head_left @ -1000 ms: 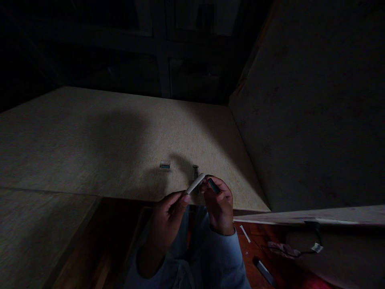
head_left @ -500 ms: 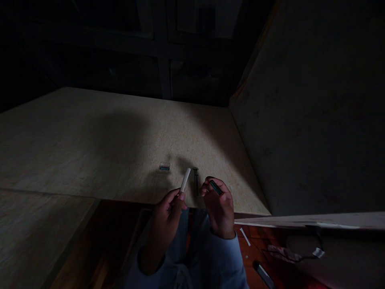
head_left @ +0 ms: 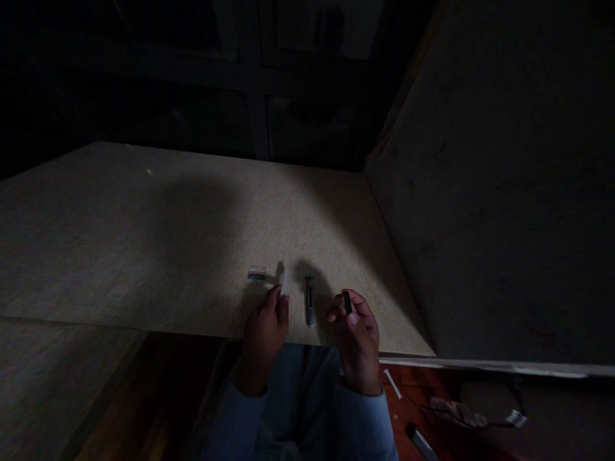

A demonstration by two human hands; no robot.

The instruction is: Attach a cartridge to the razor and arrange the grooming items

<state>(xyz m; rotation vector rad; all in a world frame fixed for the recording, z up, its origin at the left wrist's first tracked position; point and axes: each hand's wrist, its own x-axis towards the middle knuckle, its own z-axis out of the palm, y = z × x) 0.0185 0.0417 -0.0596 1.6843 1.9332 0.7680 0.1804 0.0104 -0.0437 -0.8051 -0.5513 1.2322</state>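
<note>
The scene is dim. My left hand (head_left: 265, 328) pinches the lower end of a short white stick (head_left: 284, 282) that points away from me over the tan board (head_left: 144, 243). My right hand (head_left: 355, 330) is closed round a small dark green piece (head_left: 346, 301) held upright between thumb and fingers. Between the two hands a dark slim tool with a pale tip (head_left: 309, 301) lies flat on the board. A small clear part with a green stripe (head_left: 256, 275) rests just left of the white stick.
A second tan panel (head_left: 500, 192) stands upright on the right, meeting the board at its edge. Below the board, a red-brown floor (head_left: 423, 410) holds a white strip, a dark flat object and a tangle of wire. Dark cabinets fill the background.
The hands have drawn apart. The left hand swung the white stick from the right hand toward the left, over the board. The right hand keeps the green piece, now more upright.
</note>
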